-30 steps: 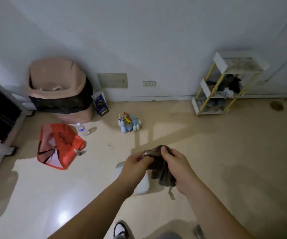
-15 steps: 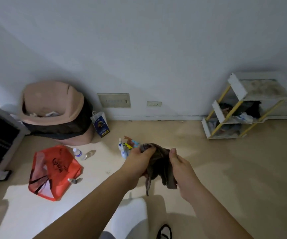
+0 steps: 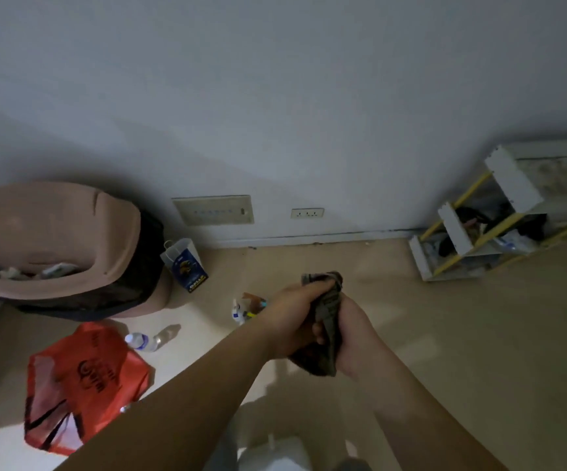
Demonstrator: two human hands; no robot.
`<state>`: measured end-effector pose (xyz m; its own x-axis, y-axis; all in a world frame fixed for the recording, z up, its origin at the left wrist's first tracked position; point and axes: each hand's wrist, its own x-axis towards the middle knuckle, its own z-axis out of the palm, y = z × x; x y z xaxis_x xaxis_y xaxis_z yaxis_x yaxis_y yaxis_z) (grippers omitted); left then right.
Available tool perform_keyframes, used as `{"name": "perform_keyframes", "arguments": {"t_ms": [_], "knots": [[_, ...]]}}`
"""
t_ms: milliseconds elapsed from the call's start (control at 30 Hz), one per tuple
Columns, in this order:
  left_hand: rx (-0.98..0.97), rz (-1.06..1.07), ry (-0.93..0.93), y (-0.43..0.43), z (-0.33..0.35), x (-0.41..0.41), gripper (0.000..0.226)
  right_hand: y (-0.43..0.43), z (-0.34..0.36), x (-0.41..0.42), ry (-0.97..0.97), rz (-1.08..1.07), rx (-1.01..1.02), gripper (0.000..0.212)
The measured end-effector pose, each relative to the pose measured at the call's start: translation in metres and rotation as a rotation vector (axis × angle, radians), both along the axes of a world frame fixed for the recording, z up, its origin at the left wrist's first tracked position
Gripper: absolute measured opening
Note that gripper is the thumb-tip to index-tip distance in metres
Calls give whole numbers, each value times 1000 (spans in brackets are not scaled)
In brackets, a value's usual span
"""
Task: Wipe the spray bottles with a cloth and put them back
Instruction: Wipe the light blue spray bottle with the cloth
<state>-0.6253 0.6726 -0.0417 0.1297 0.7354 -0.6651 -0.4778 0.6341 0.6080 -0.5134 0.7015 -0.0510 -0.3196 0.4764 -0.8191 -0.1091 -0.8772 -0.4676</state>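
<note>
The task looks barely begun. The spray bottles (image 3: 243, 309) stand in a small cluster on the floor (image 3: 445, 334) near the wall, at nine o'clock from the hands and partly hidden behind the left wrist. None is lifted, and I judge that none is wiped yet. The left hand (image 3: 292, 314) has its fingers curled round the top of the cloth (image 3: 329, 311). The right hand (image 3: 355, 338) grips the lower part, so the dark cloth is bunched between the two, in the air above the floor. Reaching the bottles, wiping each one and setting them back is all left to do. As for containers, the bin (image 3: 71, 285) sits at ten o'clock from the hands. It is lined with a black bag and holds pale scraps of rubbish near its bottom. The red bag (image 3: 85, 385) lies flat on the floor at eight o'clock, and what it holds cannot be seen. A water bottle (image 3: 141, 342) lies on its side just beside its upper edge. The paper bag (image 3: 187, 266) stands against the bin's right side, its inside hidden. The shelf (image 3: 513, 178) at two o'clock has dark and pale items stuffed into its lower tiers, too blurred to name.
</note>
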Motion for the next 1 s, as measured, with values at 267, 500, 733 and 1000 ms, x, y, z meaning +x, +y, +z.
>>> {"name": "perform_keyframes", "arguments": {"t_ms": [267, 500, 733, 1000], "knots": [[131, -77, 473, 67, -132, -86, 26, 107, -123, -60, -125, -46, 44, 67], [125, -74, 702, 99, -344, -92, 17, 144, -338, -82, -135, 167, 146, 44], [149, 81, 851, 105, -533, -97, 13, 155, -535, -95, -354, 140, 234, 49], [-56, 302, 567, 52, -616, -80, 16, 119, -614, -112, -475, 417, 492, 45]]}}
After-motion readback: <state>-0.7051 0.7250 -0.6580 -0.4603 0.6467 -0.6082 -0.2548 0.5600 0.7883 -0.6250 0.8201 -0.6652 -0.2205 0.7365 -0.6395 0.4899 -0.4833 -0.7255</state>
